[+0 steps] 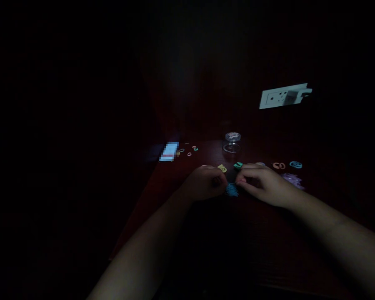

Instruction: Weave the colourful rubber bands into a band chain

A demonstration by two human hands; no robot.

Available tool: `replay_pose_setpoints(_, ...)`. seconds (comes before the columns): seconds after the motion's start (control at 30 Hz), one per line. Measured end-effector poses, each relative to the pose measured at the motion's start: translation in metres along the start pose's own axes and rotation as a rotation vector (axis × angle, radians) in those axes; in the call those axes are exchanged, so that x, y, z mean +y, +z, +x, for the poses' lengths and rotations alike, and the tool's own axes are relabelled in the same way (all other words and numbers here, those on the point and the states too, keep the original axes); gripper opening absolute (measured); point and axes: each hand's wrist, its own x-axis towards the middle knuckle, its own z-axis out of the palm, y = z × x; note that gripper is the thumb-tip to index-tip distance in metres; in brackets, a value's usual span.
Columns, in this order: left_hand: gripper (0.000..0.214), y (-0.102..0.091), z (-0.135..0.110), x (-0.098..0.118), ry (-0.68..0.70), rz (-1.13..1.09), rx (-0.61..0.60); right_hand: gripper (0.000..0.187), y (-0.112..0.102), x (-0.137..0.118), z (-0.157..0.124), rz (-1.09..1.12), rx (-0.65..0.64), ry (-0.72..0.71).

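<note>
The scene is very dark. My left hand (206, 183) and my right hand (259, 183) meet over a dark red table (175, 179), their fingertips pinched together on a small blue piece (231, 190) with a fuzzy or spiky edge. What exactly each finger grips is hard to make out. Just beyond the hands lie a yellow piece (222, 168) and a green piece (238, 165).
A small clear jar (232, 142) stands behind the hands. Small coloured rings (189, 151) lie at the left, near a bright blurred rectangle (169, 151). Orange (278, 166), blue (295, 164) and purple (293, 180) pieces lie at the right. A white wall socket (283, 96) is above.
</note>
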Motion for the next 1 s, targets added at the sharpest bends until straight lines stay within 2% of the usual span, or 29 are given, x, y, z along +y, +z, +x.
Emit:
replay_pose_setpoints(0.57, 0.004, 0.0028, 0.0, 0.0044, -0.068, -0.002, -0.109, 0.01, 0.0063, -0.0006, 0.0002, -0.029, -0.087, 0.008)
replay_pose_setpoints(1.0, 0.003, 0.0055, -0.0017, 0.0012, -0.045, -0.012, -0.106, 0.01, 0.0046, -0.0024, 0.0004, -0.042, -0.087, 0.018)
